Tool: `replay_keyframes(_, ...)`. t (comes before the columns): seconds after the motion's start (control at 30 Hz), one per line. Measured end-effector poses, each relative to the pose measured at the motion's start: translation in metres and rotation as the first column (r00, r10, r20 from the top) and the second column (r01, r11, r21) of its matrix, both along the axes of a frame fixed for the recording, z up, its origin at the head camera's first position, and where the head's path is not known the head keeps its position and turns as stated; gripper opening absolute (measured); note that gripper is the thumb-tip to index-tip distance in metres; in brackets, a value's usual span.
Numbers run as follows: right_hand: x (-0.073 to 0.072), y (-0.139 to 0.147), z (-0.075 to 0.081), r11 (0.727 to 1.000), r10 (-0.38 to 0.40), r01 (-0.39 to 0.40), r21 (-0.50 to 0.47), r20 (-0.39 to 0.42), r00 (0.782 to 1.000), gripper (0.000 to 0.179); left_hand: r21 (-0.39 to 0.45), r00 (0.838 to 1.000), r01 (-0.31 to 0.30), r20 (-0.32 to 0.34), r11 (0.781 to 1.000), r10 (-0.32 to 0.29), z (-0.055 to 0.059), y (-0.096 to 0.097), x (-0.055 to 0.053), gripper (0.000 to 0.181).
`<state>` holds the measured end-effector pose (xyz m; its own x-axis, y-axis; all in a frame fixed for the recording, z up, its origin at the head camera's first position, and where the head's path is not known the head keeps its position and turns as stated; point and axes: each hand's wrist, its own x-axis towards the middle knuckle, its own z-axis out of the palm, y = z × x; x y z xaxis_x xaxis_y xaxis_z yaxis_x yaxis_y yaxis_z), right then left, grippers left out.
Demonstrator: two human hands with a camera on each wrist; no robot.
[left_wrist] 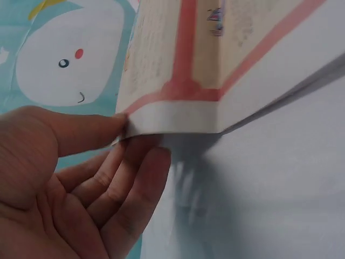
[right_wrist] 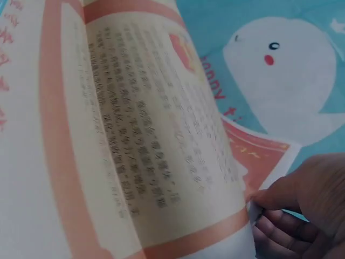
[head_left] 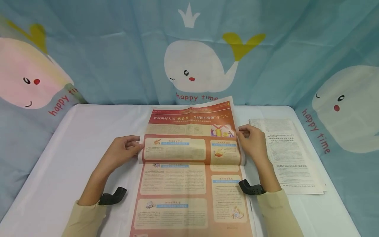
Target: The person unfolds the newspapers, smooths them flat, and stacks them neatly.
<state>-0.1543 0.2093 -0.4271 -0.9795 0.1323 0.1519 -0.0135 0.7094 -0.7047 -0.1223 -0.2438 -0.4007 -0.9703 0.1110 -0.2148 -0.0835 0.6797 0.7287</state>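
Observation:
A newspaper page with a red headline band and cream text boxes lies lengthwise before me, its near end cut off by the head view's lower border. Its upper part is raised and bends along a crease across the middle. My left hand pinches the left edge; in the left wrist view the thumb lies over the sheet and the fingers sit below it. On the opposite edge my right hand pinches the paper between thumb and fingers. The right wrist view shows the page curving up beside that hand.
Another folded newspaper with black print lies to the right, beyond my right forearm. Under everything is a white tabletop. A blue whale-print curtain surrounds the back and sides. Each wrist wears a black device.

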Motion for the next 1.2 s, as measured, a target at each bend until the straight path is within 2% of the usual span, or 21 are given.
replay_keyframes(0.13,-0.004,0.001,-0.006,0.999,0.005,-0.004,-0.042,0.024,1.0,0.028,-0.039,1.0,0.011,0.021,0.999,-0.01,-0.002,0.004,-0.001,0.068)
replay_keyframes(0.3,-0.004,0.002,-0.008,0.996,0.056,-0.051,-0.069,0.08,0.995,0.038,-0.067,0.999,0.012,0.053,0.998,-0.008,-0.005,0.004,0.0,0.069)
replay_keyframes(0.43,-0.003,0.003,-0.005,0.995,0.09,-0.085,-0.05,0.13,0.987,0.045,-0.103,0.996,-0.006,0.09,0.995,0.015,-0.008,0.009,0.0,0.07)
replay_keyframes(0.6,-0.004,0.004,-0.002,0.993,0.12,-0.118,-0.022,0.179,0.976,0.054,-0.16,0.991,0.006,0.134,0.987,0.016,-0.003,0.016,0.003,0.081)
replay_keyframes(0.77,-0.004,0.003,-0.006,0.996,0.092,-0.089,-0.022,0.183,0.979,0.056,-0.165,0.993,0.023,0.114,0.986,-0.004,-0.001,0.018,0.005,0.084)
replay_keyframes(0.87,-0.003,0.002,-0.009,0.998,0.062,-0.062,-0.003,0.155,0.986,0.05,-0.165,0.995,0.022,0.103,0.986,-0.005,-0.001,0.02,0.005,0.084)
replay_keyframes(1.0,-0.003,-0.002,-0.011,0.999,0.036,-0.038,0.014,0.117,0.993,0.038,-0.182,0.996,0.006,0.091,0.983,0.011,0.0,0.02,0.005,0.076)
replay_keyframes(1.07,-0.003,-0.003,-0.011,0.999,0.029,-0.031,0.019,0.11,0.994,0.034,-0.187,0.996,0.002,0.088,0.982,0.015,-0.001,0.02,0.006,0.063)
replay_keyframes(1.2,-0.002,-0.005,-0.009,0.999,0.026,-0.03,0.029,0.116,0.993,0.033,-0.185,0.996,0.013,0.093,0.983,0.004,-0.001,0.019,0.007,0.048)
